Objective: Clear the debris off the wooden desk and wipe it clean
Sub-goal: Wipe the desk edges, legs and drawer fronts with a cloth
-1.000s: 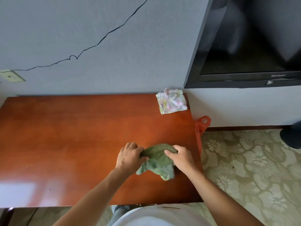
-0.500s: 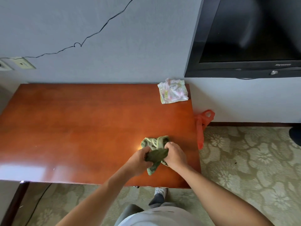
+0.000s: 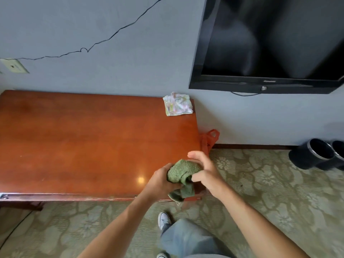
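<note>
One glossy reddish-brown wooden counter [image 3: 83,146] stands against a grey wall. Two cloths in view.

Cloth one: a bunched green terry cloth [image 3: 181,175], held above the counter's near right corner, between both hands. The left hand [image 3: 161,183] has its grip wrapped round the cloth's left side, fingers curled under the bundle. The right hand [image 3: 203,173] pinches the cloth's right side with thumb and lower fingers, while the index finger sticks out straight toward the wall. A loose tail of the green cloth hangs down past the counter's front edge.

Cloth two: a folded white cloth with a pale pink and yellow pattern [image 3: 177,106], lying flat on the counter's far right corner, well apart from the hands.

One bright spot of reflected light sits on the counter surface just left of the left hand.

One red plastic bag [image 3: 208,141] hangs beside the counter's right end, its handle loop showing above the edge.

One black flat-screen television [image 3: 270,43] hangs on the wall at upper right. One thin black cable [image 3: 111,36] runs slantwise across the wall. Two black cylindrical containers [image 3: 316,155] lie on the patterned floor at far right.
</note>
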A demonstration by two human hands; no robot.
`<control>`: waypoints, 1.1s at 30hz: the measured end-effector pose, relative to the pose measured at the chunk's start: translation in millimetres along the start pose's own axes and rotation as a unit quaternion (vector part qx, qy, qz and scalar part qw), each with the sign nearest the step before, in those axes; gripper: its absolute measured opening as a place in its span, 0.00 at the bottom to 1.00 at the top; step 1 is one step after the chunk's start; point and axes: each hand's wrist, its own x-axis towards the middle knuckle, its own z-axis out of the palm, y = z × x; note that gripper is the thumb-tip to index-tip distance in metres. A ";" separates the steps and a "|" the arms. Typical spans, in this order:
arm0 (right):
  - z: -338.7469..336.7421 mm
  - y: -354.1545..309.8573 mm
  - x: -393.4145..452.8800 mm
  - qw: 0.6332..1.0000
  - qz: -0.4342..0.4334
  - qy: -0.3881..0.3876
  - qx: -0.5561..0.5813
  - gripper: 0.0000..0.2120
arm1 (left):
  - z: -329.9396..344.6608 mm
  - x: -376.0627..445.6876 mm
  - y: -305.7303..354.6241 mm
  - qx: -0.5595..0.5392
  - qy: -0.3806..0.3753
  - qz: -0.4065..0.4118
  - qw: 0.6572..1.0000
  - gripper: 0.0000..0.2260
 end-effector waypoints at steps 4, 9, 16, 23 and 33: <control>-36.2 23.1 -43.3 0.993 0.069 -0.077 0.059 0.36 | 36.9 -9.6 32.5 -0.107 -0.007 0.010 0.994 0.21; -37.5 49.6 -41.5 0.983 0.079 0.048 0.158 0.24 | 86.2 -1.8 68.9 -0.101 -0.055 0.029 0.993 0.34; -136.2 79.8 -8.9 0.977 0.093 0.115 0.154 0.21 | 107.8 59.4 92.9 0.102 -0.042 0.007 0.994 0.33; -228.8 124.8 59.2 0.996 0.077 0.041 -0.029 0.24 | 144.4 149.8 91.0 0.261 0.020 -0.074 0.962 0.25; -226.1 203.8 192.0 0.979 -0.025 0.082 -0.184 0.14 | 131.8 273.7 -11.6 0.392 0.106 -0.039 0.913 0.26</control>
